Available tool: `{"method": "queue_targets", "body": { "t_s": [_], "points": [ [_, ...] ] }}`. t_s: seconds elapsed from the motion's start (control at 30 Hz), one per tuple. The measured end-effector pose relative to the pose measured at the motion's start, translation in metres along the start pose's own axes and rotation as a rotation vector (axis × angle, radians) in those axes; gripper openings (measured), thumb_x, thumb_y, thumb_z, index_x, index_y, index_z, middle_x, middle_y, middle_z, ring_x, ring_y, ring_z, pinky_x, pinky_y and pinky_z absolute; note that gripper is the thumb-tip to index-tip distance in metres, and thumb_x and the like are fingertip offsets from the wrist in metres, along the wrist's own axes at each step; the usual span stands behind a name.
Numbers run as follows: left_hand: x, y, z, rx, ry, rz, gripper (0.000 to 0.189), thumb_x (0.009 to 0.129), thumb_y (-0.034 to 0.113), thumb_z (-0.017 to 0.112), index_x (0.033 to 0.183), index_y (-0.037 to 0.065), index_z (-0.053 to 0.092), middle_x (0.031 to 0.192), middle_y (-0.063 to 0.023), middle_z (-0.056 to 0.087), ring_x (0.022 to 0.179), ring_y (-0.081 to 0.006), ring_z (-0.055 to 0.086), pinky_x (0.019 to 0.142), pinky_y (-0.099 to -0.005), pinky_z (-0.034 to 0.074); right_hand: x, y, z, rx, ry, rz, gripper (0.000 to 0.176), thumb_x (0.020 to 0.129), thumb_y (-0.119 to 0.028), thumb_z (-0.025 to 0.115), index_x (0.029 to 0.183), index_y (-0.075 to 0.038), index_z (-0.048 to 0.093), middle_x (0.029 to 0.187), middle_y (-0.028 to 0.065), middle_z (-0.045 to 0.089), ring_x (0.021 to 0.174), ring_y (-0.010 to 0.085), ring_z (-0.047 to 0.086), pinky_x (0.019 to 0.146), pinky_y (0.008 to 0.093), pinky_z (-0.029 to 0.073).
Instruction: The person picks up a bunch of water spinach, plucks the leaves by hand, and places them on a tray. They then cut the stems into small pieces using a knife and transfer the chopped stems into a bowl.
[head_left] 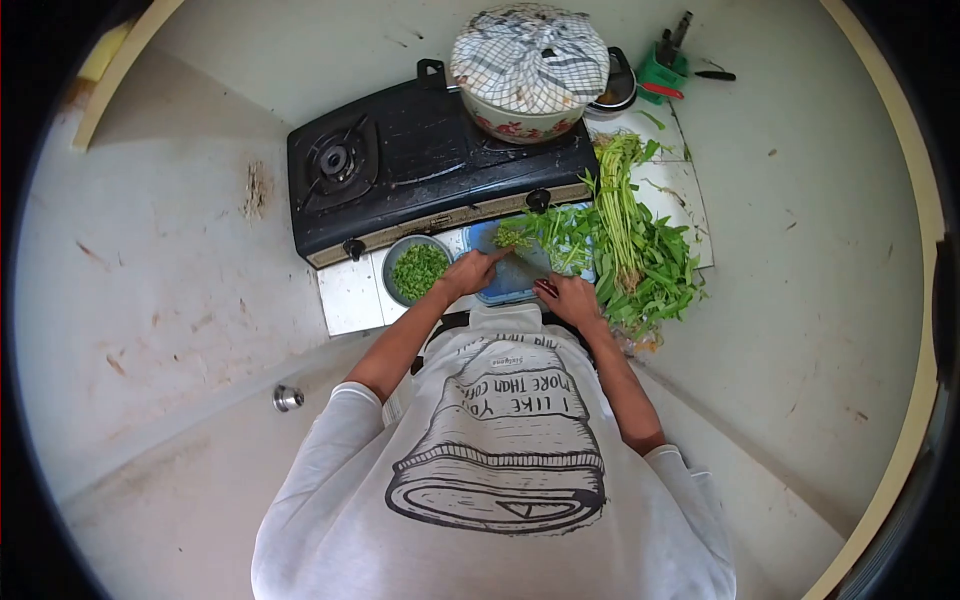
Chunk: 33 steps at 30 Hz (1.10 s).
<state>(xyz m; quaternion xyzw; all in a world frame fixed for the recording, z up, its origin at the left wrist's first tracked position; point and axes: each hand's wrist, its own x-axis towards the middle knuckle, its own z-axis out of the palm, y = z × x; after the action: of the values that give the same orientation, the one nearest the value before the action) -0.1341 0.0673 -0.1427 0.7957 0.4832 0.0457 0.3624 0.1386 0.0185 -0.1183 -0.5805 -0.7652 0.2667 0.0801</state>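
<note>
White-tiled counter (350, 303), its visible front edge close to the person's torso, its right edge running down beside the greens. Black two-burner gas stove (425, 165), set at the back; its front panel bounds the work strip, leaving a narrow band between stove and body. Rectangular blue plastic cutting board (483, 236), in that band before the stove; far edge just beside the panel, right edge partly covered by foliage. Round grey bowl (387, 276), just left of the board, filled with finely chopped green pieces (420, 270); white tile shows on its left. Long-stemmed leafy green bundle (640, 235), right of the board, stems lying away from the person, leaves spread around them. Leafy green cuttings (567, 240), on the board's right half; small heap of chopped pale-green stems (513, 237), toward its far side. Left hand (470, 273), over the board's left edge, fingers bent and close together, one reaching to the stem heap; whether they pinch anything cannot be told. Right hand (573, 300), over the near right part of the board, clenched around the dark reddish handle of a knife (546, 287), whose blade lies between the two hands, pointing toward the left hand.
</note>
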Motion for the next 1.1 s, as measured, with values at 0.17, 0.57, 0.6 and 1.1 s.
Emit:
{"method": "queue_targets", "body": {
  "t_s": [0.17,0.57,0.6,1.1],
  "points": [
    [0.006,-0.003,-0.007,0.026,0.046,-0.054,0.065,0.089,0.01,0.055,0.153,0.018,0.047,0.083,-0.0288,0.069,0.077,-0.0474,0.069,0.077,-0.0556,0.057,-0.02,0.008,0.002,0.068,0.024,0.141,0.041,0.089,-0.048,0.073,0.085,-0.007,0.072,0.074,0.0171,0.071,0.073,0.0379,0.072,0.068,0.0487,0.057],
    [0.034,0.024,-0.008,-0.003,-0.01,0.156,0.043,0.095,0.015,0.057,0.138,0.009,0.059,0.113,-0.0225,0.071,0.095,-0.0425,0.069,0.083,-0.0511,0.057,-0.09,0.046,0.014,0.499,0.178,0.519,0.045,0.09,-0.044,0.077,0.082,-0.001,0.07,0.061,0.0146,0.062,0.054,0.0267,0.059,0.057,0.0399,0.046],
    [0.037,0.03,-0.007,-0.01,-0.011,0.191,0.04,0.097,0.016,0.056,0.136,0.009,0.06,0.115,-0.0221,0.07,0.097,-0.042,0.069,0.084,-0.0509,0.056,-0.097,0.048,0.016,0.528,0.202,0.545,0.044,0.09,-0.044,0.077,0.081,-0.001,0.07,0.06,0.0141,0.061,0.053,0.0252,0.058,0.057,0.0391,0.046],
    [0.114,0.092,0.056,0.121,-0.182,0.232,0.037,0.096,0.015,0.06,0.132,0.009,0.062,0.127,-0.0186,0.057,0.107,-0.0403,0.066,0.094,-0.0486,0.056,-0.158,0.031,0.036,0.658,0.312,0.71,0.04,0.094,-0.037,0.075,0.081,0.001,0.071,0.063,0.0064,0.068,0.056,0.0105,0.061,0.057,0.0301,0.047]
  ]
}}
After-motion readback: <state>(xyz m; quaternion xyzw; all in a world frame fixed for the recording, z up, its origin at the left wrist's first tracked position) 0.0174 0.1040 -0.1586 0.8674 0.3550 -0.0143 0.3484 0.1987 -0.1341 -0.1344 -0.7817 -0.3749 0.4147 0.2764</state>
